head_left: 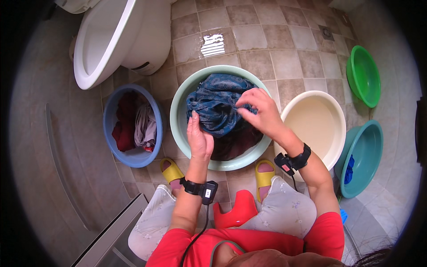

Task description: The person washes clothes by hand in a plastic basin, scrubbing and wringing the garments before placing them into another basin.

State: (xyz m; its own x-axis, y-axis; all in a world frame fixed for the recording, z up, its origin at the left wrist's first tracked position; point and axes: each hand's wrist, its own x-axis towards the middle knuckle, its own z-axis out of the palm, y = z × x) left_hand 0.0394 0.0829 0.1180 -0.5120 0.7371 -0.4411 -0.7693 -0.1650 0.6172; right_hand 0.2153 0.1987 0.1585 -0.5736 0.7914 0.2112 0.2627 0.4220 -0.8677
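Over the pale green basin (176, 122), both forearms reach forward from the lower edge of the view. The left forearm (189, 209) runs nearly straight ahead; the right forearm (291, 144) angles inward, elbow set wide. The left hand (202, 142) is at the near left edge of the bunched blue patterned cloth (218, 104), which lies inside the basin. The right hand (263, 111) is at the cloth's right side, back of the hand upward.

Left fingers: extended, close together, touching the cloth; grip cannot be determined. Right fingers: bent toward the thumb; whether a fold is pinched cannot be determined.

Surface: brown and beige tiled floor (249, 38). Items, in descending size: white toilet (147, 40), far left; cream basin (311, 129), right of the pale green basin; blue basin (129, 158), left, containing dark red and grey garments (143, 124); teal basin (367, 155), far right; bright green basin (365, 76), beyond the teal one; red stool (238, 211), between the knees; yellow slippers (172, 170); black wrist units (195, 188), one per wrist.
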